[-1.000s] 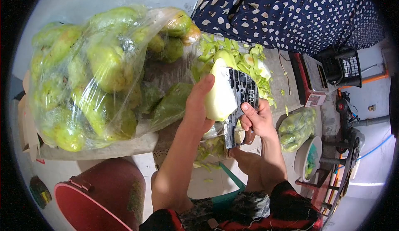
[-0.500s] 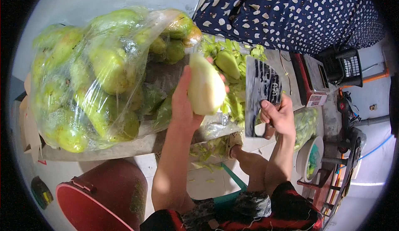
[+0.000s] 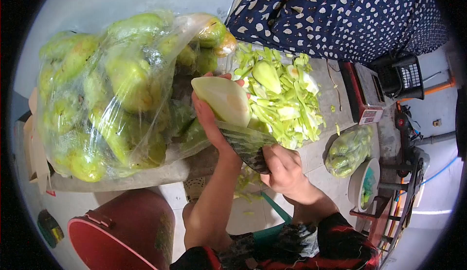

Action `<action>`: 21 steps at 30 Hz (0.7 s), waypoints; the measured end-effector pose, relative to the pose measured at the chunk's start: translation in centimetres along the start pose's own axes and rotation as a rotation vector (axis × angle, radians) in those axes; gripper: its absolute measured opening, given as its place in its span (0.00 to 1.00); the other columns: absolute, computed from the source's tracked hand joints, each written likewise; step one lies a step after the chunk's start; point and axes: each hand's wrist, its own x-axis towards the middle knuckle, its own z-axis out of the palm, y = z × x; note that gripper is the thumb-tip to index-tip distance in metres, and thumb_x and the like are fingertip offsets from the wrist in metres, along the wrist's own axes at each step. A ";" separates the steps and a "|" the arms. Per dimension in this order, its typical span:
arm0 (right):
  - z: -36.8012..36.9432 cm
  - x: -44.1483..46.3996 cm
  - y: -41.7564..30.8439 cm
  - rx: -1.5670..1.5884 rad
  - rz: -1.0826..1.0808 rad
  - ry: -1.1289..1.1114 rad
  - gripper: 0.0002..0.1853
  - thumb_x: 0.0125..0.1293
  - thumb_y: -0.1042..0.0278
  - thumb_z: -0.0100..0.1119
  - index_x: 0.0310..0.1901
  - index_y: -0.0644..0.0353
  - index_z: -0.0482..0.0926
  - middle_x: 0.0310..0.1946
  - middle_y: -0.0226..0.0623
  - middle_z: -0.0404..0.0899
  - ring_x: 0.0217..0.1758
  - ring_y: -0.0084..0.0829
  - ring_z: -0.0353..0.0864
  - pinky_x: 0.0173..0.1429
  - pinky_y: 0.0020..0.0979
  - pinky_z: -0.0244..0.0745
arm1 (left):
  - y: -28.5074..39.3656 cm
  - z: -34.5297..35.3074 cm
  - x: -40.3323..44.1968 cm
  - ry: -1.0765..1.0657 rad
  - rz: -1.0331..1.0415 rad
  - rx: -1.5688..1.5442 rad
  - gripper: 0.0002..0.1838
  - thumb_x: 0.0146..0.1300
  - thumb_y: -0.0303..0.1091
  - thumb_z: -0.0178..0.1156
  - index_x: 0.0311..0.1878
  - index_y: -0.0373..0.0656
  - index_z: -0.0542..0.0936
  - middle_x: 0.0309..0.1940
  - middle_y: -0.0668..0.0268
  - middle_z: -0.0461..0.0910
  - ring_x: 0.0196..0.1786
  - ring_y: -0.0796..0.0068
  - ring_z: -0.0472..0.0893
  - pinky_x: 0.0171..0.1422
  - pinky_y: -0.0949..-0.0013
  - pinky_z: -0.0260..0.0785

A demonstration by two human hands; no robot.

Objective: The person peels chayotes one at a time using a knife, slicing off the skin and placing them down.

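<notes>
My left hand [image 3: 208, 119] cradles a peeled green mango [image 3: 221, 99], pale yellow-white, tilted with its narrow end to the upper left. In my right hand [image 3: 284, 170] is the handle of a cleaver [image 3: 245, 146]. Its dark, wet-streaked blade is at the mango's lower end, close to my left palm; whether it cuts in cannot be told. Beyond my hands spreads a heap of green peels [image 3: 292, 117], with another green mango [image 3: 266, 76] lying on it. A large clear plastic bag [image 3: 109, 95] full of unpeeled mangoes stands to the left.
A red bucket [image 3: 121, 226] stands on the floor at lower left. To the right are a red scale [image 3: 361, 92], a black basket [image 3: 406, 78], a filled plastic bag [image 3: 348, 151] and a white tub [image 3: 357, 187]. Dark patterned cloth [image 3: 335, 17] hangs at the back.
The cleaver has swung down and left from upright beside the mango to its lower end. The mango has tilted and moved slightly left; my right hand has come closer to my left.
</notes>
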 end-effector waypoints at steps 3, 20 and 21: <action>0.1 0.1 0.0 0.003 -0.024 0.022 0.24 0.43 0.68 0.61 0.45 0.71 0.73 0.29 0.41 0.69 0.25 0.38 0.76 0.24 0.35 0.71 | -0.5 -0.1 0.0 0.026 0.050 0.014 0.34 0.71 0.61 0.44 0.64 0.39 0.63 0.53 0.51 0.75 0.51 0.57 0.80 0.51 0.59 0.76; -1.1 0.3 -0.8 -0.001 0.013 0.011 0.23 0.45 0.78 0.67 0.46 0.69 0.74 0.28 0.43 0.76 0.25 0.42 0.78 0.28 0.35 0.72 | -1.4 -0.8 -0.2 -0.059 0.151 0.098 0.31 0.75 0.56 0.40 0.69 0.43 0.61 0.57 0.46 0.74 0.54 0.45 0.79 0.51 0.47 0.79; -0.9 0.1 -0.7 0.014 0.030 0.004 0.22 0.45 0.79 0.66 0.45 0.69 0.74 0.28 0.44 0.76 0.25 0.43 0.78 0.28 0.36 0.72 | -1.4 -0.8 -0.4 -0.046 0.128 0.088 0.31 0.74 0.56 0.41 0.69 0.42 0.61 0.57 0.46 0.74 0.54 0.46 0.79 0.51 0.48 0.79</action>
